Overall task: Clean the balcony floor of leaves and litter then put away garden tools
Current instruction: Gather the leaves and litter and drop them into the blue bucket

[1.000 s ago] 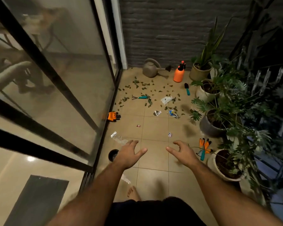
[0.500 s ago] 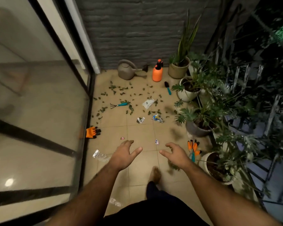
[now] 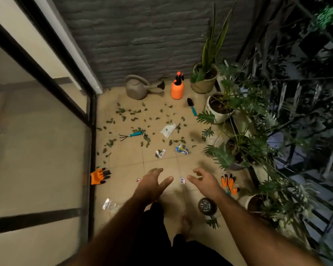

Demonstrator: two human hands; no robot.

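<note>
Both hands are held out empty over the floor [image 3: 161, 164], fingers spread and relaxed: left hand [image 3: 152, 184], right hand [image 3: 206, 182]. Nothing is gripped.

Task things: leaves [image 3: 131, 114] are scattered across the far tiles, thickest near the hand rake [image 3: 130, 134]. Paper litter [image 3: 168, 130] lies mid-floor, with two crumpled wrappers [image 3: 160, 153] and [image 3: 181, 149] nearer. Small scraps [image 3: 183, 180] and [image 3: 138, 180] lie just beside the hands; clear plastic [image 3: 109, 204] is near the glass door [image 3: 46, 150]. Tools: trowel [image 3: 192, 108] by the white pot [image 3: 217, 110], orange glove [image 3: 100, 176] against the door frame, second glove pair [image 3: 230, 184] on the right.

Risks, as judged: bare feet [image 3: 186, 225] are on the tiles, so rake tines or hidden debris could be stepped on. Small scraps are easily missed in dim light. Leaves could be pushed under the pots if swept carelessly. The drooping plants [image 3: 238, 143] could be brushed or snapped when the right-side gloves are reached for.

Around: watering can [image 3: 136, 90] and orange sprayer [image 3: 177, 88] stand at the brick wall [image 3: 142, 35]. A dark round object [image 3: 207, 206] sits by the right forearm, what it is cannot be told. No broom or bin is seen.
</note>
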